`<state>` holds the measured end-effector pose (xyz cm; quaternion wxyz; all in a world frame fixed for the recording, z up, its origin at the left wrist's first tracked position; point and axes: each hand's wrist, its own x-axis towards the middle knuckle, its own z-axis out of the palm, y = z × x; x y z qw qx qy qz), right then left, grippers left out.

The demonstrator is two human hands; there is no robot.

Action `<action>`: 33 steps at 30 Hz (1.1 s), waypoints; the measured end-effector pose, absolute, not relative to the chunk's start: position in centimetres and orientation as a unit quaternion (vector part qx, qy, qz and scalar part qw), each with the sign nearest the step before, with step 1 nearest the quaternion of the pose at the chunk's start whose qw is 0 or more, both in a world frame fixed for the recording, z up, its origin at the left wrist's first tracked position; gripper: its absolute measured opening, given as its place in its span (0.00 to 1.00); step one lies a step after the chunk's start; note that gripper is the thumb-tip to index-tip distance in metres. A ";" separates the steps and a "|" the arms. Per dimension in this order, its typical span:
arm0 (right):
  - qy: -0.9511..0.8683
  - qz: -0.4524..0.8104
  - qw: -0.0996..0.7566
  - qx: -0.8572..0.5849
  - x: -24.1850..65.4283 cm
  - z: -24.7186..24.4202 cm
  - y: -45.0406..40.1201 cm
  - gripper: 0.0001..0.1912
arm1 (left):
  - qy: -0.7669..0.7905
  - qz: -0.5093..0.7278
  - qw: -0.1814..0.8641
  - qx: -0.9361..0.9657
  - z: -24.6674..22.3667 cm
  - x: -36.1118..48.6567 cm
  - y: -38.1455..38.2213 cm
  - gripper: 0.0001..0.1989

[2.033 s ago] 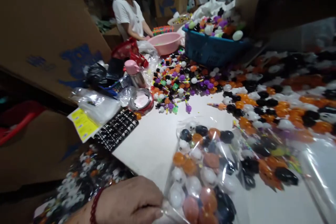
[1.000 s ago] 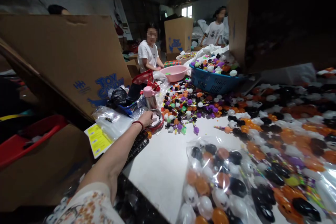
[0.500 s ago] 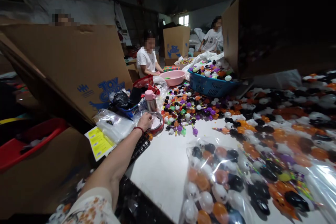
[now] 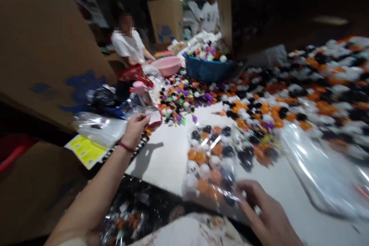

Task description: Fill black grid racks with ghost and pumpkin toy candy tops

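My left hand (image 4: 135,128) pinches a small white paper slip (image 4: 155,117) between thumb and fingers, just above the table. At the lower right, my right hand (image 4: 263,211) has its fingers curled at the edge of a clear plastic bag (image 4: 211,161), and seems to grip that edge, though motion blurs it. The bag lies on the white table (image 4: 170,153), full of orange, black and white Halloween-style pieces, some with faces. Just beyond the slip is a red-rimmed round container (image 4: 157,125), partly hidden by the slip and hand.
Loose coloured pieces (image 4: 276,100) spread across the table's back and right. Flat clear bags (image 4: 311,173) lie at right; more bags (image 4: 99,128) and a yellow sheet (image 4: 86,152) at left. Beyond stand a blue basket (image 4: 204,70), pink basin (image 4: 167,65) and two people. A large carton (image 4: 43,54) rises at left.
My left hand has lifted the paper slip out of the round container and drawn back. My right hand has come into view at the filled bag. The view has tilted down and swung right.
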<state>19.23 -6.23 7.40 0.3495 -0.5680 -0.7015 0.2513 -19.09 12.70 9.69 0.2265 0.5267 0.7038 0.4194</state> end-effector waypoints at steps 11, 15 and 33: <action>-0.676 0.263 0.396 -0.563 16.6 8.8 -2.7 0.20 | 0.477 0.391 0.188 0.765 10.4 -1.3 -4.1 0.06; -0.699 0.202 0.399 -0.558 16.4 9.2 -2.0 0.20 | 0.514 0.375 -0.020 0.771 9.2 0.1 -2.1 0.05; -0.837 -0.040 0.327 -0.437 16.7 6.1 -6.5 0.16 | 0.660 0.391 0.066 0.638 6.9 -3.1 1.3 0.13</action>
